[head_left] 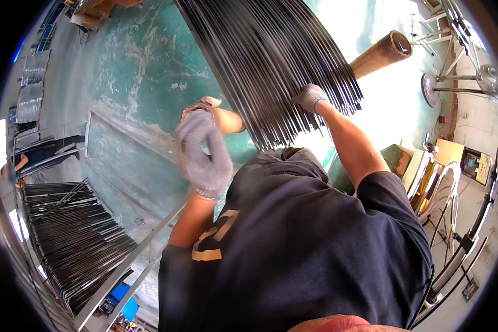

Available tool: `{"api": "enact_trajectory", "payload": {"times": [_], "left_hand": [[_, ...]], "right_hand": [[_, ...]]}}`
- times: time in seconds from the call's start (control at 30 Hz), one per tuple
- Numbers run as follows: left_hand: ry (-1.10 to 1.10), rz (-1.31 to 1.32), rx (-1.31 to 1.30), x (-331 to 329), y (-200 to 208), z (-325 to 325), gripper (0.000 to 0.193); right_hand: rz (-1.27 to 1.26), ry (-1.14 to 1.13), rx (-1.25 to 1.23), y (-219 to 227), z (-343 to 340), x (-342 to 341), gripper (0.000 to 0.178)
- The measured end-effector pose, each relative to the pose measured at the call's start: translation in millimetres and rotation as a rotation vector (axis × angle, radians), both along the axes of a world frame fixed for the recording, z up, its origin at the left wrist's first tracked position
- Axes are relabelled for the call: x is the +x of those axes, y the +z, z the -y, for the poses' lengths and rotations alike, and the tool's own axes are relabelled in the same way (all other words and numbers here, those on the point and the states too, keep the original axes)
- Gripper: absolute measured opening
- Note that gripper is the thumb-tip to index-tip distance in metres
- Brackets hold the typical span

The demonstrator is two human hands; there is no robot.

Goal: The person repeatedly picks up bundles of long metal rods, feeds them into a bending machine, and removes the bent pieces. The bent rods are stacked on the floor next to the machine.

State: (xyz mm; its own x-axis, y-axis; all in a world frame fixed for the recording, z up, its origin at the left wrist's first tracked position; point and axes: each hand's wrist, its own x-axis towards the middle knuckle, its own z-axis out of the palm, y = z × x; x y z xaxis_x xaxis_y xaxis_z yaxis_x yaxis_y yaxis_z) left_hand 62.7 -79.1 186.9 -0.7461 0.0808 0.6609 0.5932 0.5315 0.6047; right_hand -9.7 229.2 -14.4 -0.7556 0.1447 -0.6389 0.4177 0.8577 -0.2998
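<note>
A wide layer of long, dark metal rods (271,61) stretches away in front of me, its near ends close to my waist. My right hand (311,98), in a grey knit glove, is on the rods near their right-hand ends, its fingers curled down onto them. Left of the layer, my left hand (205,152) is raised in a similar glove and blurred by motion. Its thumb and fingers curve around a gap, and no rod shows in it. Behind it, a brown tube (229,120) juts out from under the rods.
Another brown tube end (399,45) sticks out at the right of the rods. A second stack of dark rods (74,238) lies at lower left beside a metal rail (130,260). A person (44,155) is at far left. A stand with a round base (430,90) is at right.
</note>
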Motion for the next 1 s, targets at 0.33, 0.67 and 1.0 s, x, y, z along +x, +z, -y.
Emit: {"api": "enact_trajectory", "payload": {"times": [0.33, 0.67, 1.0], "left_hand": [[-0.342, 0.586, -0.043, 28, -36, -48, 0.012], [-0.239, 1.39, 0.648, -22, -157, -85, 0.022], [-0.504, 1.731, 1.122, -69, -186, -154, 0.022]], "right_hand": [[0.044, -0.544, -0.787, -11, -11, 13, 0.026], [-0.023, -0.527, -0.412, 77, -4, 79, 0.051], [-0.108, -0.872, -0.613, 93, -5, 240, 0.029]]}}
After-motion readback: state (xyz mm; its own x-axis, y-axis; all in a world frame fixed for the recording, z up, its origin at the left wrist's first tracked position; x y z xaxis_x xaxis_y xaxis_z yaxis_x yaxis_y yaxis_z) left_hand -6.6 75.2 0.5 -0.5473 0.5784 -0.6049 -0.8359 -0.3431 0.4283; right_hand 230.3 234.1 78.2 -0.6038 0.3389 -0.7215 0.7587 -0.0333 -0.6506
